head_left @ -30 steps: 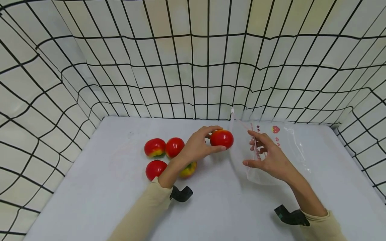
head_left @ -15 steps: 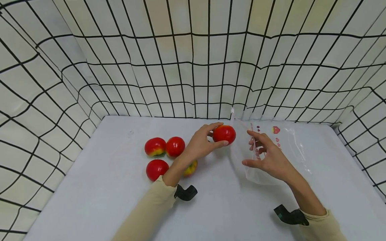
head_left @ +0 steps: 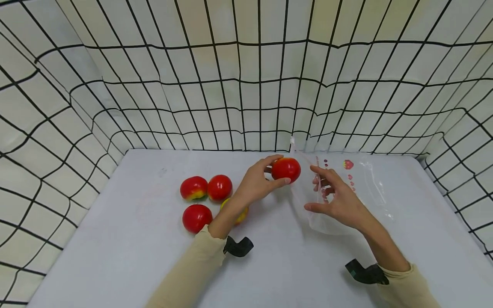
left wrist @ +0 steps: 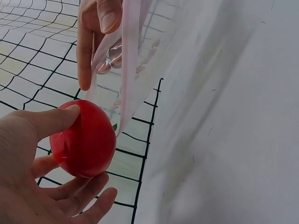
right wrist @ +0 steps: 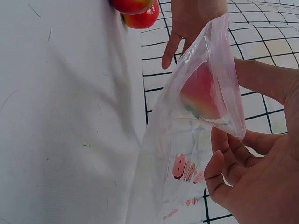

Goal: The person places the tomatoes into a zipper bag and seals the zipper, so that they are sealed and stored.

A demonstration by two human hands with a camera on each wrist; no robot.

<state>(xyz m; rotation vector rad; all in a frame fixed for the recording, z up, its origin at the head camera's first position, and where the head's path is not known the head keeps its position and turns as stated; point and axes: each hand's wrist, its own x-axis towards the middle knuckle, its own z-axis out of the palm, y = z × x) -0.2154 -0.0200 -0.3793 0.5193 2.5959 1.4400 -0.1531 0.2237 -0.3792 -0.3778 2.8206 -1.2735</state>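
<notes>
My left hand [head_left: 259, 179] holds a red tomato [head_left: 286, 170] between thumb and fingers, raised off the table at the mouth of a clear zip bag [head_left: 367, 188]. In the left wrist view the tomato [left wrist: 84, 140] shows a bit of green near the bag's pink zip edge [left wrist: 131, 51]. My right hand [head_left: 340, 201] holds the bag's mouth edge, its thumb and index finger spread apart. Through the clear film in the right wrist view appears the tomato [right wrist: 203, 91], its underside yellow and green. Some right fingertips are partly behind the film.
Several more tomatoes [head_left: 197, 218] sit in a group on the white table [head_left: 115, 256], left of and partly behind the left forearm. A black wire grid [head_left: 246, 81] stands along the back and both sides.
My left hand has lifted the tomato slightly and carried it a little to the right, toward the bag. My right hand and the bag have hardly moved; the head view has shifted slightly.
</notes>
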